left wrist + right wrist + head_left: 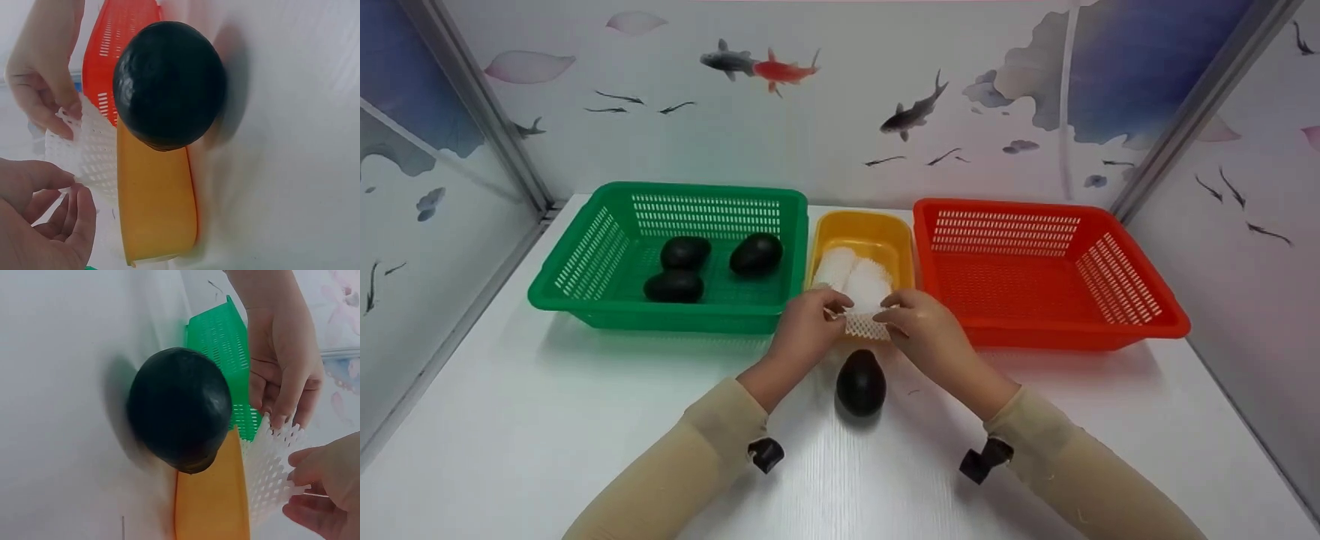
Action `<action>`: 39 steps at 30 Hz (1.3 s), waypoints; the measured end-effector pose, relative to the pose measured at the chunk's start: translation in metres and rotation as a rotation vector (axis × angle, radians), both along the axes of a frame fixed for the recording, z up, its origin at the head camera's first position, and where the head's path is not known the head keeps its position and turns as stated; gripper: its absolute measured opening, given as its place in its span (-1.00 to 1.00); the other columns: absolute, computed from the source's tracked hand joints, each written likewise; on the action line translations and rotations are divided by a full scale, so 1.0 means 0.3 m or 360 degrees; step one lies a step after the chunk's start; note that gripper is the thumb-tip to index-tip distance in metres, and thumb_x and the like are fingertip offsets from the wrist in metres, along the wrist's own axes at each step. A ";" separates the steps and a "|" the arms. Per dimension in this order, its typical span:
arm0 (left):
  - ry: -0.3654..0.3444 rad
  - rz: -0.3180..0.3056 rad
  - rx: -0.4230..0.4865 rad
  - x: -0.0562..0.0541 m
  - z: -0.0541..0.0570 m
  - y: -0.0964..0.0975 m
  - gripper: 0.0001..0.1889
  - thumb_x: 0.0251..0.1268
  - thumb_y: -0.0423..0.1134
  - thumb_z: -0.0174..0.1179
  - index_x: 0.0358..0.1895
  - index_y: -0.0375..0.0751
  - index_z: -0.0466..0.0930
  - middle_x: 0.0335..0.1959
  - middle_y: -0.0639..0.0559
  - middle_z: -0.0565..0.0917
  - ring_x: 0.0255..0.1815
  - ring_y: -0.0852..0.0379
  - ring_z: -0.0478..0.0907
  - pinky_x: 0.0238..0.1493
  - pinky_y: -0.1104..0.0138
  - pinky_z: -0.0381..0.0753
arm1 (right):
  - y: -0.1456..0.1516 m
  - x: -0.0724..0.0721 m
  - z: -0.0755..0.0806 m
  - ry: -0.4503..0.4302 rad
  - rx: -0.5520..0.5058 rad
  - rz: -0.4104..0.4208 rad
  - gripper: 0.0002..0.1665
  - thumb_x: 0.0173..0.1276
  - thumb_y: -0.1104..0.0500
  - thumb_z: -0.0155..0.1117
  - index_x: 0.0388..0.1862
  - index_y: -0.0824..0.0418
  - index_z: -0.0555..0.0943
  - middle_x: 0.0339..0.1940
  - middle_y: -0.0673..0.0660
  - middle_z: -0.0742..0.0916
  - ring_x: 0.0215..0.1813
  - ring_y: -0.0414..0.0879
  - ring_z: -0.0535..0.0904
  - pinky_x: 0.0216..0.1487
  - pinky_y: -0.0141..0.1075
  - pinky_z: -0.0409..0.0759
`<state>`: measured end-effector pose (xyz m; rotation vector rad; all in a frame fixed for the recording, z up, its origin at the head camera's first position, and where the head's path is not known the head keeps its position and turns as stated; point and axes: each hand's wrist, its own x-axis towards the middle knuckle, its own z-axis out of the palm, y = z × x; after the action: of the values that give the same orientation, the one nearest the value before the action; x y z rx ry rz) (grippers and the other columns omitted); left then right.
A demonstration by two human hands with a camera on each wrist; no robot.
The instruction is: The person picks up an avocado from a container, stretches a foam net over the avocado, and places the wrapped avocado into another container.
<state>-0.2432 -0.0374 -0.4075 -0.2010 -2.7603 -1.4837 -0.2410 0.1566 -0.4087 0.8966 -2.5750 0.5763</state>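
Both L hand (pixel 808 321) & R hand (pixel 928 324) pinching wht foam net (pixel 867 325); dk fruit (pixel 861 384) lying nr side of grip, yel tub (pixel 877 231) sitting beneath.

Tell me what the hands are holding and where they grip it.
A white foam net sleeve, held by its edge: the left hand pinches one side, the right hand the opposite side.
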 end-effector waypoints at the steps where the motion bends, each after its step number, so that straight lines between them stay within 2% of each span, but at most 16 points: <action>1: 0.0000 0.0004 0.0002 0.000 -0.004 -0.001 -0.79 0.25 -0.44 0.23 -0.10 -0.15 0.71 -0.18 0.05 0.64 -0.18 0.07 0.53 -0.10 0.34 0.62 | 0.001 0.003 -0.005 -0.0022 0.0016 -0.0025 -0.76 0.14 0.38 0.45 -0.19 0.17 0.77 -0.19 0.10 0.68 -0.17 -0.01 0.61 -0.09 -0.24 0.64; 4: -0.0023 0.0015 0.0037 0.000 -0.016 -0.004 -0.81 0.24 -0.45 0.25 -0.15 -0.18 0.75 -0.22 0.03 0.67 -0.20 0.07 0.54 -0.15 0.33 0.63 | 0.002 0.009 -0.021 -0.0090 0.0020 -0.0070 -0.70 0.13 0.36 0.47 -0.13 0.17 0.75 -0.19 0.08 0.66 -0.20 -0.04 0.62 -0.10 -0.22 0.64; 7: -0.0094 0.0031 0.0127 -0.003 -0.027 -0.004 -0.83 0.22 -0.47 0.25 -0.20 -0.21 0.76 -0.28 0.02 0.68 -0.27 0.07 0.54 -0.25 0.35 0.63 | -0.001 0.011 -0.038 -0.0137 -0.0022 -0.0031 -0.68 0.12 0.41 0.45 -0.12 0.21 0.72 -0.18 0.11 0.66 -0.18 -0.01 0.63 -0.09 -0.20 0.65; 12: -0.0263 0.0062 0.0406 -0.003 -0.034 -0.002 -0.86 0.20 -0.49 0.25 -0.23 -0.28 0.74 -0.30 -0.07 0.66 -0.36 -0.02 0.67 -0.32 0.34 0.66 | -0.003 0.009 -0.051 -0.0191 -0.0079 0.0048 -0.68 0.11 0.48 0.40 -0.15 0.26 0.74 -0.22 0.12 0.68 -0.17 0.00 0.63 -0.08 -0.19 0.64; 15: -0.0342 0.0073 0.0555 -0.001 -0.036 -0.001 -0.87 0.19 -0.51 0.25 -0.23 -0.34 0.73 -0.29 -0.12 0.65 -0.35 -0.06 0.71 -0.30 0.32 0.68 | -0.004 0.011 -0.048 -0.0206 -0.0082 0.0024 -0.69 0.12 0.50 0.36 -0.16 0.26 0.75 -0.23 0.12 0.70 -0.16 0.00 0.64 -0.07 -0.19 0.64; 20: -0.0407 0.0091 0.0636 0.004 -0.029 0.001 -0.88 0.22 -0.50 0.24 -0.21 -0.35 0.71 -0.32 -0.15 0.65 -0.49 0.06 0.68 -0.37 0.32 0.68 | -0.005 0.021 -0.033 -0.0297 -0.0199 -0.0043 -0.69 0.17 0.52 0.31 -0.15 0.27 0.75 -0.17 0.13 0.73 -0.25 -0.03 0.65 -0.38 -0.31 0.66; 22: -0.0409 0.0095 0.0658 0.007 -0.020 0.003 -0.89 0.23 -0.49 0.24 -0.21 -0.35 0.71 -0.31 -0.15 0.64 -0.53 0.08 0.67 -0.39 0.32 0.67 | -0.006 0.024 -0.027 -0.0280 -0.0264 -0.0050 -0.71 0.17 0.50 0.33 -0.16 0.27 0.75 -0.15 0.13 0.74 -0.23 -0.02 0.66 -0.37 -0.32 0.66; 26: -0.0417 0.0122 0.0776 0.012 0.002 0.010 -0.89 0.23 -0.51 0.24 -0.23 -0.34 0.71 -0.25 -0.15 0.61 -0.44 0.06 0.68 -0.30 0.32 0.68 | -0.006 0.028 -0.019 -0.0109 -0.0320 -0.0025 -0.75 0.16 0.47 0.39 -0.19 0.27 0.77 -0.18 0.13 0.76 -0.13 0.00 0.67 -0.11 -0.24 0.65; 28: -0.0398 0.0137 0.0820 0.015 0.011 0.013 -0.89 0.22 -0.52 0.24 -0.24 -0.34 0.71 -0.23 -0.14 0.60 -0.35 0.02 0.69 -0.23 0.31 0.67 | -0.007 0.032 -0.015 -0.0060 -0.0347 -0.0002 -0.76 0.15 0.48 0.38 -0.21 0.28 0.76 -0.19 0.14 0.76 -0.16 0.00 0.68 -0.13 -0.23 0.66; 30: -0.0357 0.0143 0.0803 0.019 0.017 0.013 -0.89 0.22 -0.51 0.25 -0.25 -0.31 0.72 -0.23 -0.12 0.61 -0.27 -0.02 0.67 -0.16 0.29 0.66 | -0.008 0.037 -0.011 -0.0049 -0.0378 0.0008 -0.76 0.14 0.49 0.38 -0.22 0.29 0.77 -0.20 0.14 0.76 -0.19 -0.01 0.67 -0.19 -0.25 0.67; 34: -0.0258 0.0129 0.0694 0.026 0.020 0.011 -0.91 0.21 -0.44 0.29 -0.26 -0.23 0.72 -0.24 -0.06 0.64 -0.19 -0.04 0.62 -0.10 0.28 0.65 | -0.010 0.048 -0.002 -0.0157 -0.0496 -0.0015 -0.75 0.13 0.49 0.39 -0.21 0.28 0.77 -0.18 0.13 0.76 -0.20 -0.04 0.66 -0.22 -0.28 0.67; 39: -0.0176 0.0088 0.0610 0.029 0.020 0.009 -0.91 0.20 -0.40 0.33 -0.24 -0.19 0.72 -0.23 0.00 0.65 -0.16 0.02 0.58 -0.11 0.33 0.64 | -0.015 0.061 0.013 -0.0461 -0.0782 -0.0097 -0.71 0.17 0.45 0.39 -0.12 0.26 0.76 -0.11 0.12 0.75 -0.20 -0.07 0.69 -0.18 -0.28 0.67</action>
<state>-0.2346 -0.0346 -0.4016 -0.0402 -2.4643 -2.0197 -0.2228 0.1521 -0.4047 0.5973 -2.5033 1.3292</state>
